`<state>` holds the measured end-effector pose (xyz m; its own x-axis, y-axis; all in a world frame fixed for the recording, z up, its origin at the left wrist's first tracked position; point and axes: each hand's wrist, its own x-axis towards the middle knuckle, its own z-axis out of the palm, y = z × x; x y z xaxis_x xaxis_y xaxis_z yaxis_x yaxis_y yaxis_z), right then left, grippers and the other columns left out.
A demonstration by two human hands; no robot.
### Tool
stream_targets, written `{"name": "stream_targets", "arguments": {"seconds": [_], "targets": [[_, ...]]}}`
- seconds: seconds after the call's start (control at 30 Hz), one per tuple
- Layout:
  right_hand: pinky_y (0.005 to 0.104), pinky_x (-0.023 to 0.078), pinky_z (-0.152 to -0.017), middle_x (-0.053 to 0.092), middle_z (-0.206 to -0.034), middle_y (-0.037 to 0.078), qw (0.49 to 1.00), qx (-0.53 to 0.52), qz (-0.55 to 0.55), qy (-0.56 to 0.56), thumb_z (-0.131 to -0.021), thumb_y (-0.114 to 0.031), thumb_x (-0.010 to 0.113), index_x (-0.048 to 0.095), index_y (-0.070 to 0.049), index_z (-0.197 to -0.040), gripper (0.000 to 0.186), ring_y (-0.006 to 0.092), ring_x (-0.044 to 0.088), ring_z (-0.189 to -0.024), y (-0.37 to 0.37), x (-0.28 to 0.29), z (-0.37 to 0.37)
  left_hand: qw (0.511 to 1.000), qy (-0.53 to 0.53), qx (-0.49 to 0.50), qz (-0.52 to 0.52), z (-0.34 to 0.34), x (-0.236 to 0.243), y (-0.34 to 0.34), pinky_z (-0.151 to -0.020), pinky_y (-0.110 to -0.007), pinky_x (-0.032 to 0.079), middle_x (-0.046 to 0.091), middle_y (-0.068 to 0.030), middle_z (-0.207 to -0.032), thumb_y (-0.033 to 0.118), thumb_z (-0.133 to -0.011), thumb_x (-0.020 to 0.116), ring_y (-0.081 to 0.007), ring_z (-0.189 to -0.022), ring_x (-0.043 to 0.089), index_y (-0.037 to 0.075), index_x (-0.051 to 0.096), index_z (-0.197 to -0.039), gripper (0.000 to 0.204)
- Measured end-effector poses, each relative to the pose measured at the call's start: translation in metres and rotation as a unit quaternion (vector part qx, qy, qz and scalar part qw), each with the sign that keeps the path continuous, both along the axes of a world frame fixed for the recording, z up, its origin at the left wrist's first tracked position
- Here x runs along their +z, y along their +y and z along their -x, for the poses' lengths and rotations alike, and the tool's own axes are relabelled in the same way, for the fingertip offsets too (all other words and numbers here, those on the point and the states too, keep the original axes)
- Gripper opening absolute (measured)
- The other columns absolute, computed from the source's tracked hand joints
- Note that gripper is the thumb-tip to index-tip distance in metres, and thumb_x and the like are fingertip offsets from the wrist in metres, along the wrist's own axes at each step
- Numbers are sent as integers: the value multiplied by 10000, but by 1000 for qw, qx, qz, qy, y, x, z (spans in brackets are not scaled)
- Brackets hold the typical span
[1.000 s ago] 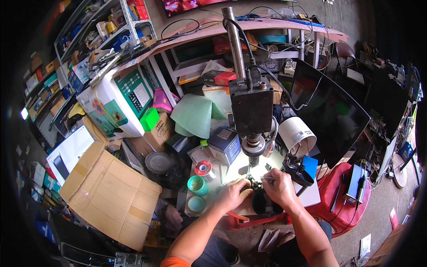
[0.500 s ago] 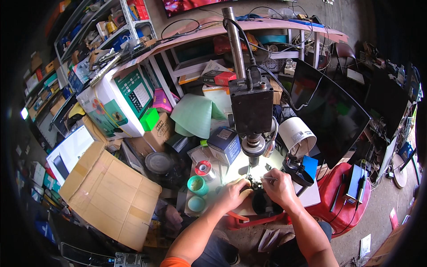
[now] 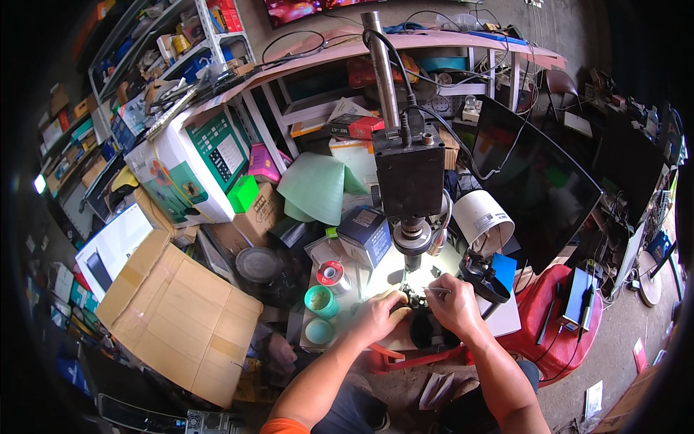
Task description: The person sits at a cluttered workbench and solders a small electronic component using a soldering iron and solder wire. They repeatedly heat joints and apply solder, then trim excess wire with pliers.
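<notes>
Beneath the black microscope camera (image 3: 410,173), in a bright pool of light, lies a small dark part (image 3: 415,297) whose kind I cannot make out. My left hand (image 3: 377,317) is closed at its left side, thumb and fingers pinching its edge. From the right, my right hand (image 3: 455,307) pinches a thin metal tool (image 3: 437,290), perhaps tweezers, its tip at the part. Glare hides the exact contact. A round black base (image 3: 426,331) shows between my hands.
Left of my hands stand a solder spool (image 3: 330,273), a green tub (image 3: 320,301) and a blue box (image 3: 365,235). A white cylinder (image 3: 484,220) and a black strap-like item (image 3: 486,278) are at right. A red stool (image 3: 553,318) carries a blue device (image 3: 579,298).
My hands stay in nearly the same place. The right hand's fingers and the thin tool shift only very slightly.
</notes>
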<state>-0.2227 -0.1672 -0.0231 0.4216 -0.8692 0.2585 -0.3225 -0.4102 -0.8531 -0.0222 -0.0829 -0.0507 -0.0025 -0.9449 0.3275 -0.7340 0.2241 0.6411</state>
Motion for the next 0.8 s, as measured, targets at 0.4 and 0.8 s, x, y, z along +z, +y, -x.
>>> {"name": "stream_targets", "arguments": {"seconds": [0.4,0.8], "targets": [[485,567,-741,700,-877,302,1000,4,8,5,-868,-127,746,635,55,-910,217,482,708,-854,-1,3,0,1000,4,0,2,0,1,1,-793,-448,558,726,-180,-1010,157,-923,778,-419,-959,714,66,655,-1092,228],[481,577,-745,700,-848,307,1000,-6,-14,7,-866,-118,740,648,62,-917,208,481,716,-851,0,6,-1,1000,-1,2,-5,0,1,1,-797,-460,558,728,-182,-1017,162,-924,776,-425,-967,711,70,658,-1090,223]]}}
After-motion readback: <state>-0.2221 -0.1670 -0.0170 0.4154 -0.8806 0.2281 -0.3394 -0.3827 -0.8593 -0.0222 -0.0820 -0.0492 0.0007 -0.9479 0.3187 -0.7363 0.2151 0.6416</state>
